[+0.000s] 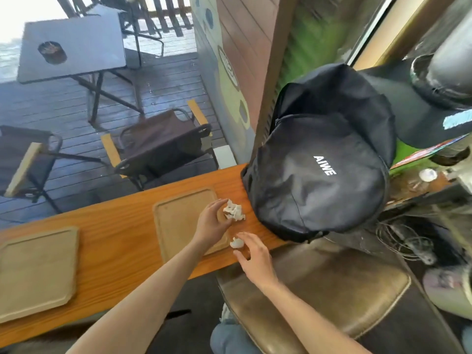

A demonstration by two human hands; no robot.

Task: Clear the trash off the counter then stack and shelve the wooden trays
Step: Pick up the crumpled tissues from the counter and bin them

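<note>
Two wooden trays lie on the orange wooden counter (122, 226): one tray (176, 221) in the middle and another tray (35, 267) at the left. A crumpled white paper wad (233, 210) sits at the middle tray's right edge, and my left hand (213, 221) has its fingers on it. A smaller white paper wad (237, 242) lies at that tray's near right corner. My right hand (252, 256) hovers over it with fingers spread, fingertips touching or almost touching it.
A black backpack (316, 175) stands on the counter's right end, close to the paper wads. A brown leather stool seat (332, 297) is below my right arm. Beyond the counter are folding chairs (158, 146) and a dark table (74, 44) on decking. Cables and clutter fill the right.
</note>
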